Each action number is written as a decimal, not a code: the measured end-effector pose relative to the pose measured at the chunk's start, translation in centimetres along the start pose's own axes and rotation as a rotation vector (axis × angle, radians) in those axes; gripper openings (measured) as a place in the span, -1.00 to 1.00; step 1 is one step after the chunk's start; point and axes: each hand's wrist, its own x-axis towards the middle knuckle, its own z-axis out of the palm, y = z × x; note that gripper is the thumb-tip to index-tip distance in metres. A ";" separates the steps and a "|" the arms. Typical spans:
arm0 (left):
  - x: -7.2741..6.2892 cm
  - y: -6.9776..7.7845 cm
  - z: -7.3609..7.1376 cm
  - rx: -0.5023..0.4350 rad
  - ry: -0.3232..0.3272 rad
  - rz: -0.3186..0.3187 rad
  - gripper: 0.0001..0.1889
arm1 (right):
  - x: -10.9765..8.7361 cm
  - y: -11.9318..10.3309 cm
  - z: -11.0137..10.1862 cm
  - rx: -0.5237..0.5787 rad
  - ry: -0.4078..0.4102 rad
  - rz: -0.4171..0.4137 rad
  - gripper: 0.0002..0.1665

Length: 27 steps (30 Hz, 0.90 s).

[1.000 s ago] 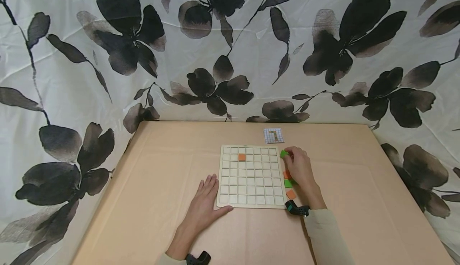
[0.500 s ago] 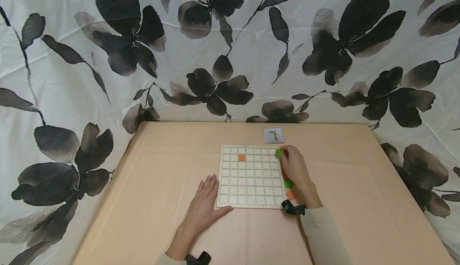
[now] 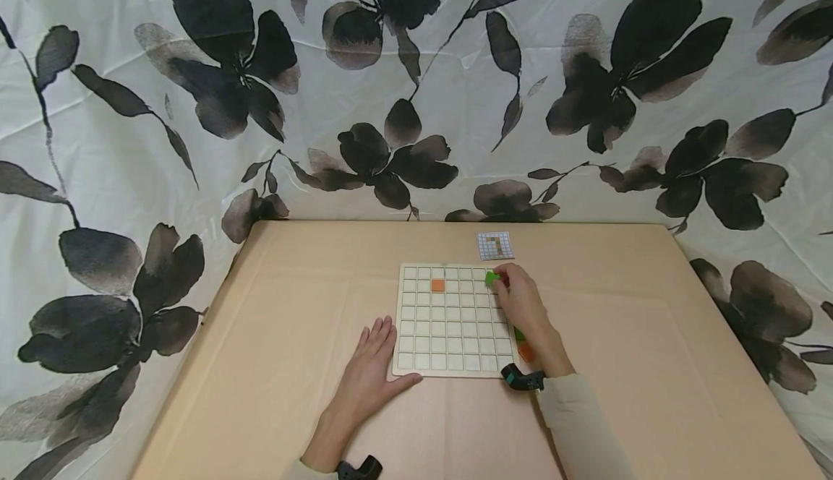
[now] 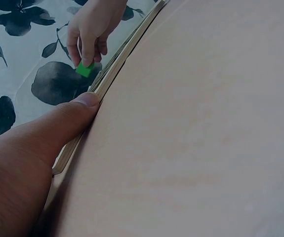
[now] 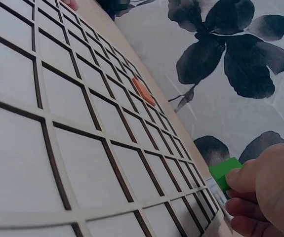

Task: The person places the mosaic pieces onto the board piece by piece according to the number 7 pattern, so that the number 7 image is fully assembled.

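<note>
A square grid board (image 3: 455, 321) with white cells lies on the table, one orange tile (image 3: 438, 285) set in a cell of its second row. My right hand (image 3: 523, 303) pinches a green tile (image 3: 491, 277) between thumb and fingers, above the board's upper right part; the right wrist view shows this green tile (image 5: 224, 171) held off the board. My left hand (image 3: 367, 368) rests flat at the board's lower left, fingers straight along its left side. In the left wrist view the left thumb (image 4: 85, 101) touches the board's edge.
A small card (image 3: 495, 246) printed with a grid pattern lies behind the board's right corner. Beside the board's right edge are another green tile (image 3: 518, 334) and an orange tile (image 3: 526, 352), partly under my right arm. A floral cloth (image 3: 390, 90) hangs behind the table (image 3: 293, 285).
My right hand has moved left with the green tile, from beside the board's right edge to over its upper right cells. My left hand has stayed in place.
</note>
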 end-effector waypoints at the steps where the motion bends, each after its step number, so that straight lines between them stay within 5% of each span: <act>1: 0.0 0.0 0.0 0.000 0.000 0.000 0.09 | 0.0 -0.1 0.1 0.001 -0.001 -0.006 -0.72; 27: 0.1 0.2 -0.1 0.004 0.006 0.001 0.08 | 0.4 -1.3 2.2 0.010 -0.030 -0.102 -0.78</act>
